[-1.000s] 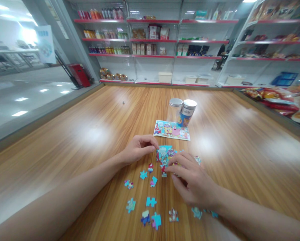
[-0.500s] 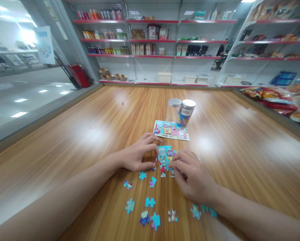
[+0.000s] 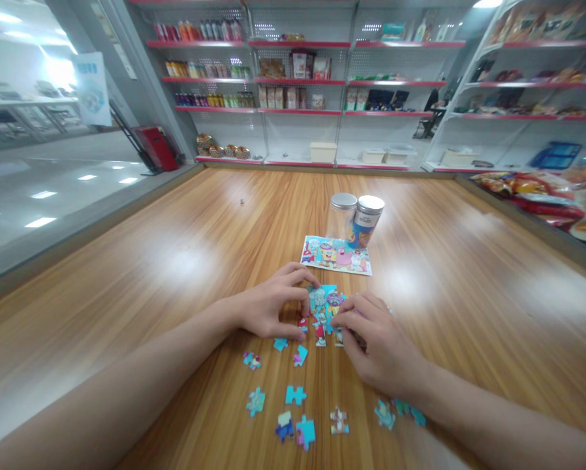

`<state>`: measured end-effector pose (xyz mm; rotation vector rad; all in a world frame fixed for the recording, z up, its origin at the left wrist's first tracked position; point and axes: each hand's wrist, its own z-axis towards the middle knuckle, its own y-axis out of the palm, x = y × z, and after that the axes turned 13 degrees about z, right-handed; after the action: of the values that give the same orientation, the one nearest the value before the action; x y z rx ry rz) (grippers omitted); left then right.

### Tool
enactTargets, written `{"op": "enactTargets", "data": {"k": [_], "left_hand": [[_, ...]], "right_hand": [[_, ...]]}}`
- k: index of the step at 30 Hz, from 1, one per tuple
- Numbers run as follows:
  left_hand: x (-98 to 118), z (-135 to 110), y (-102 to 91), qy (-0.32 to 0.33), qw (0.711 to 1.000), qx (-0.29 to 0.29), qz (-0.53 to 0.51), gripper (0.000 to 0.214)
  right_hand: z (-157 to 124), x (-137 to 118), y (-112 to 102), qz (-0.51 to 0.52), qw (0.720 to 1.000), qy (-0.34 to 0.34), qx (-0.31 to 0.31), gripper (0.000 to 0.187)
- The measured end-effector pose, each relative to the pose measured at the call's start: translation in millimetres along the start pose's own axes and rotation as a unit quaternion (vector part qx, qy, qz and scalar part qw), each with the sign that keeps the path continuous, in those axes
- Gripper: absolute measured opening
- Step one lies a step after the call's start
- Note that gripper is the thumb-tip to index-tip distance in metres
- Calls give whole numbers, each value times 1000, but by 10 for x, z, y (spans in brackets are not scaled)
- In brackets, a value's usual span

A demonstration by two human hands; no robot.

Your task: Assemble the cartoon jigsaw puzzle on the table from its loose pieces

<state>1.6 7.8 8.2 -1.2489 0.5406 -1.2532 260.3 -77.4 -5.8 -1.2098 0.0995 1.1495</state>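
Note:
A partly joined jigsaw puzzle (image 3: 325, 297) with cartoon figures lies on the wooden table between my hands. At its left edge is my left hand (image 3: 278, 303), thumb and fingers apart; a small red puzzle piece (image 3: 303, 322) shows in the gap. My right hand (image 3: 376, 336) curls over the puzzle's right part and hides much of it. Its thumb and fingertips close on a puzzle piece (image 3: 339, 337) at the lower edge. Nearer to me are several loose pieces, among them a plain blue one (image 3: 295, 395) and a brown-and-white one (image 3: 339, 421).
Beyond the puzzle lies a printed picture card (image 3: 337, 255). Behind it stand a clear jar (image 3: 342, 215) with a silver lid and a blue printed can (image 3: 366, 222). Snack bags (image 3: 532, 196) sit past the right table edge, and stocked shelves (image 3: 297, 111) line the back.
My left thumb has moved down, away from the red piece, and now partly covers a loose blue piece. My right hand keeps nearly the same pose. The whole view has shifted slightly.

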Motion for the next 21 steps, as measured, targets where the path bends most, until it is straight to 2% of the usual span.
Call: {"op": "enactTargets", "data": {"k": [16,21], "left_hand": [[-35,17,8,19,1000,1,-22,27],[-28,17,9,-8,999,3,-34,32]], "right_hand": [[6,8,2,-1,1000,-5,3,22],[9,4,-7,2,1000,-6,1,22]]}}
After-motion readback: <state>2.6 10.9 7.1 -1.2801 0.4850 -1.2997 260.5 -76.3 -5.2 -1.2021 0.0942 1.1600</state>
